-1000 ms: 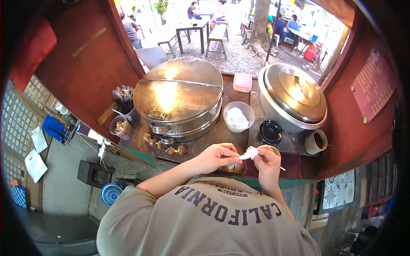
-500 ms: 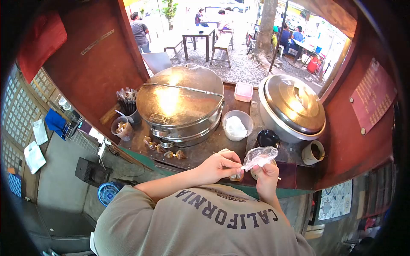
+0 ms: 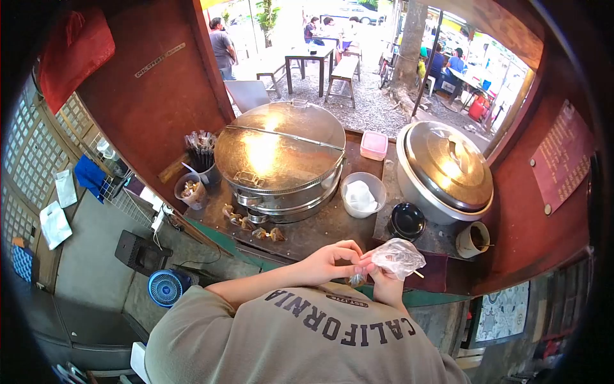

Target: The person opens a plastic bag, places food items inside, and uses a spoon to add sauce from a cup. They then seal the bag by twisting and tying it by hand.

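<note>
Down at the near edge of the bench (image 3: 320,227), the left hand (image 3: 332,261) and the right hand (image 3: 384,281) are meeting close together, fingertips touching, and both are pinching a crumpled clear plastic bag (image 3: 398,257). The bag is puffing up just above the right hand, over the bench's front edge. A small wrapped item (image 3: 356,279) is showing below the fingers; whether either hand is gripping it cannot be told. Just beyond the hands, a black bowl (image 3: 407,221) and a clear tub (image 3: 362,194) with something white inside are sitting side by side. A cup of dark liquid (image 3: 473,239) is standing to the right. Small skewered pieces (image 3: 249,224) are lying in front of a big steel steamer (image 3: 281,153), and a lidded pot (image 3: 448,169) is resting well to its right, with a pink box (image 3: 374,144) between them.
</note>
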`<state>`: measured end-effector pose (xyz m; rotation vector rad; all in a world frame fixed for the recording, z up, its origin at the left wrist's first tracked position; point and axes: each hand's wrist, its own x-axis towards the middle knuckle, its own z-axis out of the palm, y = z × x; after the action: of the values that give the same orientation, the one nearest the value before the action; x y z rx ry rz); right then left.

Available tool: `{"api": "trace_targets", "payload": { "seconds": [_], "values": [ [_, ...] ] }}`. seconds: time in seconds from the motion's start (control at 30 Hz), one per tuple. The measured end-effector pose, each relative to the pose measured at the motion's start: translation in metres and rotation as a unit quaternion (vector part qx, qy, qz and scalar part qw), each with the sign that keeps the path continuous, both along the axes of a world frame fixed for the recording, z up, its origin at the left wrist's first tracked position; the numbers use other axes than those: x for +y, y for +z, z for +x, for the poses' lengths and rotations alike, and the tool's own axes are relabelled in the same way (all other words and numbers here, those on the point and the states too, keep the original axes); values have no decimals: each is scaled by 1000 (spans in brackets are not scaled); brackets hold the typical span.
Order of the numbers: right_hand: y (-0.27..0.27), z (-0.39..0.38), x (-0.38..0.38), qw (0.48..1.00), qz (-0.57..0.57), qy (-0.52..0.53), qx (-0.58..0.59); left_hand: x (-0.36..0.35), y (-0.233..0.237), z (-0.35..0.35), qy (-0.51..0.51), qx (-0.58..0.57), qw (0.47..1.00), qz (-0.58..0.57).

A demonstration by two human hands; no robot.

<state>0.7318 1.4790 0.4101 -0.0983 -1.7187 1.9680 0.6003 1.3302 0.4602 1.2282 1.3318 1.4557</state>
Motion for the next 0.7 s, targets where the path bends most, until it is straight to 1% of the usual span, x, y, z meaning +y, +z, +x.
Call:
{"api": "trace_targets", "payload": {
  "seconds": [0.07,0.17,0.27,0.3,0.4,0.5,0.53,0.6,0.7],
  "values": [
    [-16,3,2,999,-30,9,9,-2,2,4,-5,-2,1000,9],
    [14,0,-7,997,-17,-46,62,-4,2,6,-1,2,1000,19],
    [13,2,-10,995,-58,-74,14,-7,3,5,10,30,999,28],
    [18,-1,-9,997,-9,-74,33,-8,3,4,15,42,999,29],
    [19,-4,-13,996,-34,-78,18,-13,4,-1,12,58,998,20],
    [13,-7,-14,997,10,-77,12,-18,5,-7,29,125,991,30],
    [11,-8,-14,997,20,-74,9,-20,5,-8,39,121,992,16],
    [16,-11,-11,1000,7,-4,12,-22,3,-10,57,111,992,-12],
    [33,-16,-19,996,-28,76,30,-24,-5,-16,84,68,994,5]
  ]
}}
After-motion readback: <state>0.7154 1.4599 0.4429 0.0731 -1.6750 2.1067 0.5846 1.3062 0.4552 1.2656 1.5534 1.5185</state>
